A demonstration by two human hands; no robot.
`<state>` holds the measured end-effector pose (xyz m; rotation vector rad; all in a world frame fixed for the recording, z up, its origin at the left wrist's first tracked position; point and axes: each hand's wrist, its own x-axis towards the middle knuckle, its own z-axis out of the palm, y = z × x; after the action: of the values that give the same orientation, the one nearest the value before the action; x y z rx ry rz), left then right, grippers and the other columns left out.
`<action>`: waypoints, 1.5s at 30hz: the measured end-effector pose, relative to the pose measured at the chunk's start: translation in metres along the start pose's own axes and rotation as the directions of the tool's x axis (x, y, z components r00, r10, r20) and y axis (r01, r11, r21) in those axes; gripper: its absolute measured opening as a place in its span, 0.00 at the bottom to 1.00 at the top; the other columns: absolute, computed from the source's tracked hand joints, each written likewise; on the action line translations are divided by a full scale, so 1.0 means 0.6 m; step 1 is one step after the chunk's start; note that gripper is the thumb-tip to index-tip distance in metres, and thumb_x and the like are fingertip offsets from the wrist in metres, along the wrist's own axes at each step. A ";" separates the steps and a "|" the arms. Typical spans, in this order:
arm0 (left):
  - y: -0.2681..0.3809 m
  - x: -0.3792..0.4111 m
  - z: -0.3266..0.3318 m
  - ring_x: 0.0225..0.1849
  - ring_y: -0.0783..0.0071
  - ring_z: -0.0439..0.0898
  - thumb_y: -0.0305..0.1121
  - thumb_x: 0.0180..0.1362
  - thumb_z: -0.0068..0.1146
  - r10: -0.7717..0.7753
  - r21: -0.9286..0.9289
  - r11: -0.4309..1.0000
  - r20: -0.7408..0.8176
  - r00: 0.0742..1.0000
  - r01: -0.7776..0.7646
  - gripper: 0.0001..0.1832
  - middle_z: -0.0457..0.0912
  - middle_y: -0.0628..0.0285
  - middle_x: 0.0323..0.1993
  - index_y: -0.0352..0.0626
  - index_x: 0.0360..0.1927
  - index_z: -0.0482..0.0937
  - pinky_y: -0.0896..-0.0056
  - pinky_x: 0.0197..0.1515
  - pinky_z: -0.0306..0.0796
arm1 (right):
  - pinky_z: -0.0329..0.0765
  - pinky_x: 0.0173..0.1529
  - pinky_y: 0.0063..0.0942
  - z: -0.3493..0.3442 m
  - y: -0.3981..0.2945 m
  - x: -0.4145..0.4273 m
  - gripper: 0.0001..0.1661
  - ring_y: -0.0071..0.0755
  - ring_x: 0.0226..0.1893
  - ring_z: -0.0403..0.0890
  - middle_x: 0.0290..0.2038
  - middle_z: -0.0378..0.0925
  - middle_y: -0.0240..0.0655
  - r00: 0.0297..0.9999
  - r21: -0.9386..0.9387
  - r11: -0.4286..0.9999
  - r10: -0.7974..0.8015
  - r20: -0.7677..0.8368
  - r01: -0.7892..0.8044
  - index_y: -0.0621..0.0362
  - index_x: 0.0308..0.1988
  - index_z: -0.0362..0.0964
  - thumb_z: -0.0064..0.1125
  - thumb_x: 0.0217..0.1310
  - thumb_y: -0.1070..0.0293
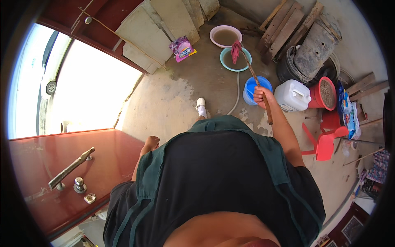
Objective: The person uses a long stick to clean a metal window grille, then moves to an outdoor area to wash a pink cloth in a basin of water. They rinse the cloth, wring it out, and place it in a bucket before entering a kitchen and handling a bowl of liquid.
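My right hand (261, 96) grips a wooden stick (252, 70) near its lower part, with the butt end pointing back toward me. At the stick's far end hangs a dark red cloth (236, 52), over a light green basin (224, 61) of murky water. Behind that basin, a pink basin (213, 37) also holds murky water. Below my right hand stands a blue bucket (249, 92). My left hand (152, 142) hangs by my side near the red door, fingers curled, holding nothing that I can see.
A white plastic jerrycan (291, 95), a red bucket (314, 97) of coarse material and a red plastic chair (325, 143) stand to the right. Wooden planks (284, 31) lean behind. A grey hose (238, 92) crosses the floor. At left are a red door (101, 160) and a purple packet (182, 49).
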<state>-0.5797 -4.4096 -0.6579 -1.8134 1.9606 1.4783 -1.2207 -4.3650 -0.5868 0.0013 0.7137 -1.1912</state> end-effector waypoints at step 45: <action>0.500 0.666 -0.373 0.17 0.70 0.78 0.33 0.54 0.52 -0.056 0.444 0.896 0.158 0.986 -0.020 0.13 0.78 0.57 0.21 0.40 0.42 0.76 0.71 0.18 0.72 | 0.66 0.24 0.27 -0.042 -0.001 0.087 0.08 0.32 0.17 0.68 0.18 0.67 0.34 0.831 -0.519 0.852 -0.239 -0.503 -0.069 0.60 0.29 0.64 0.50 0.45 0.71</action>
<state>-0.8221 -4.8994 -0.6218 -1.4555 1.9835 1.0204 -1.2245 -4.4002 -0.6330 -0.1464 1.5620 -1.0522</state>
